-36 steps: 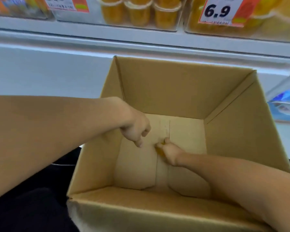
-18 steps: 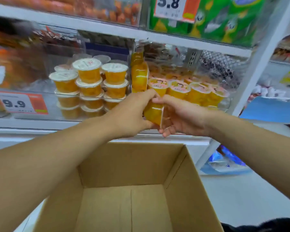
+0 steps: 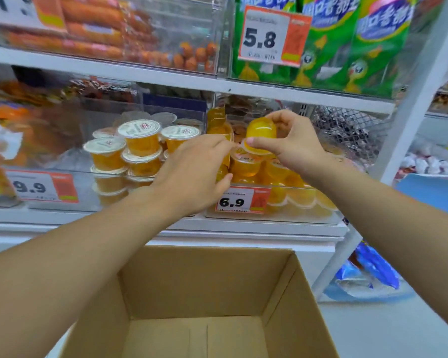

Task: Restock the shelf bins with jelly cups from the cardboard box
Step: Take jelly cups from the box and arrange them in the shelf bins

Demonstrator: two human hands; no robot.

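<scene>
My right hand (image 3: pixel 292 146) grips an orange jelly cup (image 3: pixel 261 133), turned bottom-up, above the clear shelf bin (image 3: pixel 308 218) tagged 6.9, which holds several orange cups. My left hand (image 3: pixel 192 174) is just left of it in front of the bin. Its fingertips reach toward the cup's rim, its thumb is apart, and I see nothing held in it. A second bin (image 3: pixel 86 177), tagged 9.9, holds stacked cups with white lids (image 3: pixel 140 140). The open cardboard box (image 3: pixel 204 280) sits below my arms, and the part of its floor that I can see is bare.
The shelf above carries sausages (image 3: pixel 93 27) and green packets (image 3: pixel 347 47) behind a 5.8 price tag. A white shelf upright (image 3: pixel 404 130) slants down on the right. A blue-and-white bag (image 3: pixel 370 272) lies on the floor beside the box.
Both hands came up out of the box to the shelf. The cup held between both hands half a second ago is now in my right hand alone, higher and over the 6.9 bin.
</scene>
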